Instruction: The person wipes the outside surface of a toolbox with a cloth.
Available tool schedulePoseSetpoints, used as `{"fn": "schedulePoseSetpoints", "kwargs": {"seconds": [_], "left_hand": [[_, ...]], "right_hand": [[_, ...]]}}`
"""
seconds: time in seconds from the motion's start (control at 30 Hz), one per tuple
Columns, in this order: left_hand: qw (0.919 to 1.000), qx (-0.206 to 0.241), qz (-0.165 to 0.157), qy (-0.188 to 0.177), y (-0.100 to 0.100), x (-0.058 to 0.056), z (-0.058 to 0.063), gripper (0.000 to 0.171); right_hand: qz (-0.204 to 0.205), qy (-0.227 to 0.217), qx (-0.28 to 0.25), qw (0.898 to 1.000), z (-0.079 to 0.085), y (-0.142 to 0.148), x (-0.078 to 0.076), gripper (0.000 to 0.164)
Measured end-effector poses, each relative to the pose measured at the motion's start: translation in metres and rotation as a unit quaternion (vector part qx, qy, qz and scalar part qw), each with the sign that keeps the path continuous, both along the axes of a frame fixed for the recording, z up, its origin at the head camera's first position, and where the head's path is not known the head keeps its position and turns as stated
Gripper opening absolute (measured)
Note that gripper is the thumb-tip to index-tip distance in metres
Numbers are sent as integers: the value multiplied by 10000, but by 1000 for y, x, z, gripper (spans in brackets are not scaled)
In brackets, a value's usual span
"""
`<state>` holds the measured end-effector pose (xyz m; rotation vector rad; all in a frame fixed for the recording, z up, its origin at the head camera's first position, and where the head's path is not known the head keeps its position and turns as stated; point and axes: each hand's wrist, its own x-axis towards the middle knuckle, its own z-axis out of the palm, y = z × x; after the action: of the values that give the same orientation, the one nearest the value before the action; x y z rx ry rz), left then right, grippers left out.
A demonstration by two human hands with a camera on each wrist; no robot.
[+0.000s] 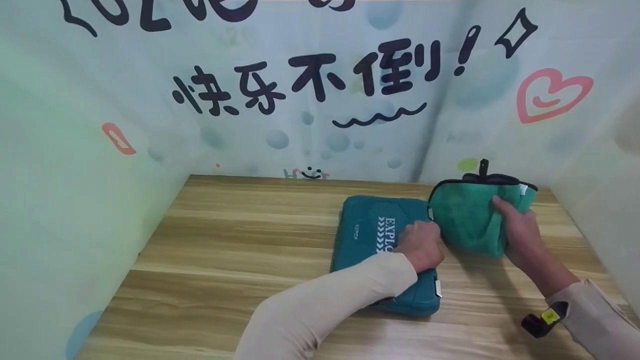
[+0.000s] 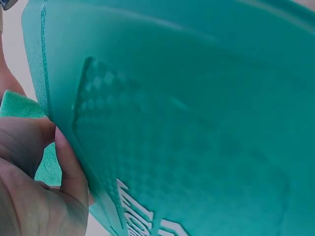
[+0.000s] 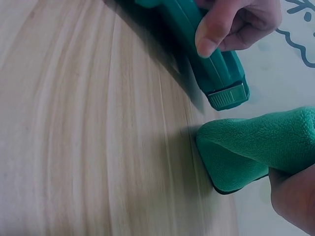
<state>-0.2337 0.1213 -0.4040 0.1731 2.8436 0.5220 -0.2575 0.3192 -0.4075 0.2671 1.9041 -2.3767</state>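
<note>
Beige sleeve (image 1: 320,305) up front, my left fingers (image 1: 419,239) grip a closed teal plastic case (image 1: 362,235) on the wood-grain desk (image 1: 225,260), right fingers (image 1: 510,215) clutch black-edged fuzzy green cloth (image 1: 467,215) beside it, so I'm probably mid-job, neither let go yet.

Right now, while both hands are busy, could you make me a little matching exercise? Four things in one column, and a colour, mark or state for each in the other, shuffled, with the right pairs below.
Things:
1. Case
2. Cloth
3. Heart
4. Left hand

Descriptions:
A. Green, held in the right hand
B. Gripping something hard
C. Marked with white lettering
D. Drawn in pink

Right pairs: 1-C, 2-A, 3-D, 4-B
</note>
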Motion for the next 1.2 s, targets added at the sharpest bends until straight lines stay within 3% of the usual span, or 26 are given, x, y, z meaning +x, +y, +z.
{"fn": "schedulePoseSetpoints", "kwargs": {"seconds": [0.27,0.73,0.9,1.03,1.13,1.2], "left_hand": [[9993,-142,-292,197,6,-5,-10,3],[9996,-17,-24,290,13,-12,-12,5],[9999,55,2,92,12,-12,-10,6],[9997,95,-198,-93,5,-7,-3,8],[9978,134,-649,-66,-7,-2,7,14],[9933,101,-1147,10,-18,5,14,10]], "right_hand": [[135,-58,163,9998,-3,0,-2,37],[136,-6,289,9995,-6,1,-5,38],[85,10,252,9996,-5,1,-4,38],[90,67,179,9998,-3,1,-3,37],[113,116,175,9997,-1,1,-4,37],[100,124,191,9997,0,0,-4,37]]}}
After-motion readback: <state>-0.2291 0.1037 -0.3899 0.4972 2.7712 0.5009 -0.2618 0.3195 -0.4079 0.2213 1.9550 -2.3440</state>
